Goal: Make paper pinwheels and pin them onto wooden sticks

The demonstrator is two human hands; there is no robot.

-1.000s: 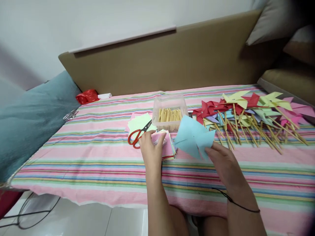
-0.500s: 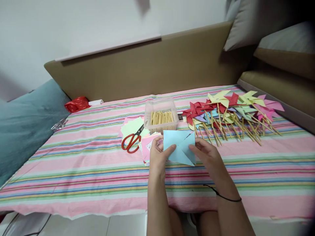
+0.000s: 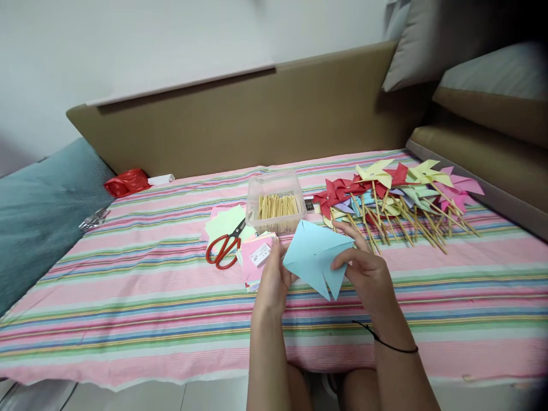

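Note:
A square of light blue paper [image 3: 314,265], slit in from its corners and with a small mark at its centre, is held up above the striped cloth. My right hand [image 3: 366,271] pinches its right side, thumb on the front face. At the left corner is my left hand [image 3: 276,274], its fingers partly behind the sheet and closed on the edge. Just left of that hand lies a stack of coloured paper squares [image 3: 250,268] with a small white printed label on top. Red-handled scissors [image 3: 225,245] rest on pale green paper [image 3: 225,222].
Behind my hands stands a clear plastic box [image 3: 276,225] of short wooden sticks [image 3: 277,206]. Finished paper pinwheels [image 3: 385,191] on sticks are heaped at the right. A red plastic bag [image 3: 127,182] sits far left, near a blue cushion [image 3: 38,211].
The blue paper has been turned, so one corner now points up and a slit opens at the bottom. My left thumb has come off its front, and the view has shifted slightly.

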